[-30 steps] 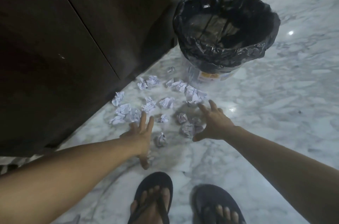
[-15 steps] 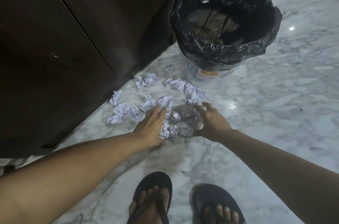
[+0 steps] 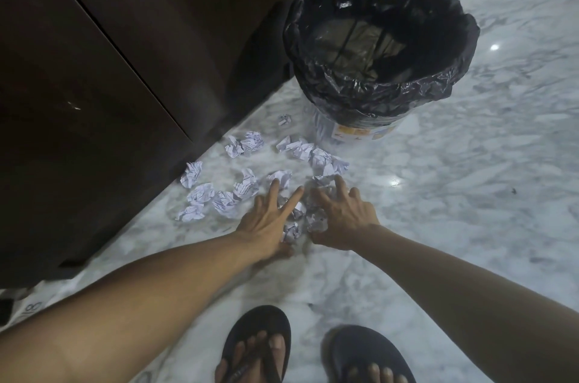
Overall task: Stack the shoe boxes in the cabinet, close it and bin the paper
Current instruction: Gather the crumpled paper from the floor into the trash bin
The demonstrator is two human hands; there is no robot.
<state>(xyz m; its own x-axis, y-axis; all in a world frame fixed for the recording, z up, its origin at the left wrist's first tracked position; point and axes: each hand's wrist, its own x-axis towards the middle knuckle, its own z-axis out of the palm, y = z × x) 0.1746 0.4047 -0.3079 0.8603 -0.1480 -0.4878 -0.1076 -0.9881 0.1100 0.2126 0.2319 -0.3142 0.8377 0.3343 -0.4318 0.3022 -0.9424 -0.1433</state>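
Several crumpled white paper balls (image 3: 247, 186) lie scattered on the marble floor (image 3: 470, 194) in front of the dark wooden cabinet (image 3: 125, 53), whose doors are shut. A small heap of paper balls (image 3: 300, 217) sits between my two hands. My left hand (image 3: 266, 223) lies flat against the heap's left side with its fingers spread. My right hand (image 3: 343, 219) cups the heap's right side, fingers curled over the paper. Neither hand has lifted anything. A bin with a black bag liner (image 3: 369, 100) stands just beyond the paper, and its mouth is open. No shoe boxes show.
My feet in dark sandals (image 3: 257, 345) stand close behind my hands. The cabinet's base runs diagonally along the left of the paper. Marble floor stretches to the right of the bin.
Both hands have moved inward toward each other, sweeping several paper balls into a heap between them. The view has dipped slightly closer to the floor.
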